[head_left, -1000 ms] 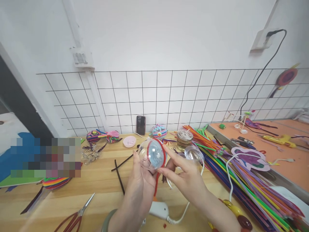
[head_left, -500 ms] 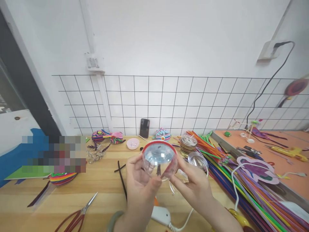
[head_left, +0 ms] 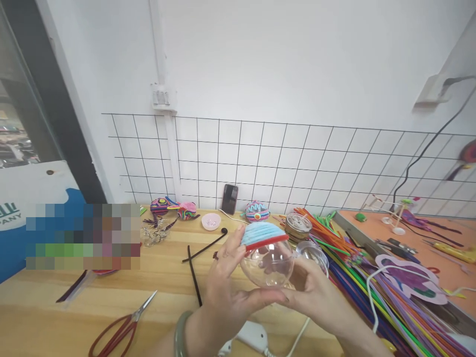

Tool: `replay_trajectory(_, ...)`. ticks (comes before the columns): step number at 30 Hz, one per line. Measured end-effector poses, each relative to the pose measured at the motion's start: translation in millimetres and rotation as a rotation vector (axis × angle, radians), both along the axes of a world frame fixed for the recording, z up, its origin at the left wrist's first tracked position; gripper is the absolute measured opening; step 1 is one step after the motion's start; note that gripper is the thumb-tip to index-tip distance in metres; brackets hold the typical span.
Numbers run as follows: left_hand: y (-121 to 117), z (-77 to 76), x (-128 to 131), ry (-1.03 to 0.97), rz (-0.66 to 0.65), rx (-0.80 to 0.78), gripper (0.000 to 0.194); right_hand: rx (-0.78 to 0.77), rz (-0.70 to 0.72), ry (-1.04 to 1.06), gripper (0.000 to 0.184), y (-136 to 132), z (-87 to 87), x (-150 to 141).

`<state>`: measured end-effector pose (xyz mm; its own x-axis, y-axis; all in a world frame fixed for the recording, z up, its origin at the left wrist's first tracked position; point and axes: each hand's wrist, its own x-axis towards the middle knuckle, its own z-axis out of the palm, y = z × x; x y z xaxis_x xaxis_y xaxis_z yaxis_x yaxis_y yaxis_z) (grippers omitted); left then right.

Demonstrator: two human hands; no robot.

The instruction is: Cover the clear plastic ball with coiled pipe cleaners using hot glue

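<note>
Between my hands, above the wooden table, is a clear plastic ball point(head_left: 269, 270). Rows of light blue pipe cleaner point(head_left: 263, 234) cover its upper part, edged by a red strip point(head_left: 267, 242); the lower half is bare and see-through. My left hand point(head_left: 232, 287) grips the ball's left side, fingers up by the blue cover and thumb underneath. My right hand point(head_left: 316, 292) is closed on its lower right side, with the thumb near the left thumb. Partly behind my wrists lies a white device with a cord point(head_left: 255, 337).
Red-handled scissors point(head_left: 128, 320) and black pipe cleaners point(head_left: 194, 275) lie left. Coloured pipe cleaners point(head_left: 386, 277) are bundled at right. A pink dish point(head_left: 211, 221), phone point(head_left: 229, 198), decorated ball point(head_left: 257, 211) and clear tub point(head_left: 298, 226) stand toward the wall. A yellow glue gun point(head_left: 451, 250) rests far right.
The ball has been tilted in my hands, so its blue-covered top and red edge now face upward. My left fingers have moved up beside the cover. The camera view has shifted left.
</note>
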<state>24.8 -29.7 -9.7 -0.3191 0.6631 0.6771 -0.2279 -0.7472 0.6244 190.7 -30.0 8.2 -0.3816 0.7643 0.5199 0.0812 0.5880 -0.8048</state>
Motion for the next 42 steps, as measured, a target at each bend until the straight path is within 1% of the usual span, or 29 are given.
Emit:
replay_trajectory(1,1.4,-0.6,-1.0,0.046,0.037,0.038,0.069,-0.008,0.034,-0.002,0.053,0.8,0.3,2.4)
replay_trajectory(3,6.0,-3.0,-3.0,0.171,0.161,0.182,0.073,-0.066,0.120,0.032,0.060,2.6,-1.4,6.0)
replay_trajectory(4,8.9,-4.3,-3.7,0.249,0.247,0.275,0.078,-0.122,0.173,0.070,0.065,3.4,-3.1,6.9)
replay_trajectory(5,11.8,-5.4,-4.2,0.345,0.313,0.419,0.086,-0.182,0.220,0.123,0.069,4.1,-5.0,7.0)
replay_trajectory(6,14.4,-6.1,-4.4,0.430,0.359,0.489,0.088,-0.244,0.253,0.180,0.070,4.8,-6.9,6.2)
replay_trajectory(8,17.6,-6.5,-4.1,0.546,0.422,0.574,0.087,-0.334,0.279,0.300,0.065,5.9,-9.5,2.2)
replay_trajectory(10,17.3,-5.8,-3.8,0.625,0.437,0.577,0.084,-0.390,0.284,0.399,0.057,6.8,-10.4,-2.9)
replay_trajectory(12,14.7,-4.5,-4.8,0.674,0.399,0.541,0.082,-0.439,0.284,0.475,0.051,8.0,-10.2,-6.8)
replay_trajectory(14,11.4,-2.5,-7.3,0.690,0.300,0.482,0.075,-0.486,0.270,0.542,0.047,9.6,-10.1,-8.4)
replay_trajectory(15,9.9,-1.2,-8.9,0.684,0.235,0.444,0.067,-0.516,0.262,0.567,0.046,10.5,-10.2,-8.5)
replay_trajectory(18,7.8,3.3,-13.3,0.621,0.033,0.267,0.038,-0.601,0.253,0.609,0.042,12.9,-11.5,-8.1)
replay_trajectory(19,7.9,4.9,-14.2,0.585,-0.025,0.194,0.033,-0.621,0.256,0.621,0.038,13.4,-12.1,-8.2)
replay_trajectory(22,9.7,9.0,-15.2,0.456,-0.173,0.006,0.026,-0.675,0.262,0.651,0.031,14.1,-13.5,-10.0)
replay_trajectory(24,11.2,11.0,-15.0,0.390,-0.241,-0.083,0.021,-0.706,0.260,0.649,0.033,13.8,-13.8,-11.6)
replay_trajectory(26,12.3,12.6,-15.0,0.347,-0.279,-0.136,0.016,-0.718,0.249,0.642,0.037,13.5,-14.1,-12.7)
replay_trajectory(29,12.9,14.0,-15.3,0.320,-0.319,-0.153,0.014,-0.716,0.235,0.638,0.040,13.8,-14.8,-13.2)
replay_trajectory(31,12.5,13.9,-15.5,0.309,-0.343,-0.140,0.017,-0.710,0.233,0.641,0.040,14.6,-15.2,-13.2)
replay_trajectory(32,12.1,13.4,-15.6,0.308,-0.348,-0.139,0.023,-0.707,0.235,0.647,0.040,14.9,-15.2,-13.2)
replay_trajectory(36,9.4,9.9,-15.2,0.384,-0.373,-0.229,0.067,-0.696,0.253,0.661,0.047,13.6,-14.4,-13.7)
replay_trajectory(38,8.2,8.3,-14.2,0.441,-0.418,-0.276,0.081,-0.689,0.264,0.662,0.048,11.9,-13.8,-14.0)
replay_trajectory(40,7.5,7.5,-12.6,0.462,-0.444,-0.293,0.084,-0.684,0.278,0.663,0.047,10.7,-13.1,-14.1)
replay_trajectory(42,7.2,7.5,-10.9,0.467,-0.435,-0.293,0.081,-0.689,0.286,0.658,0.047,10.5,-11.8,-14.3)
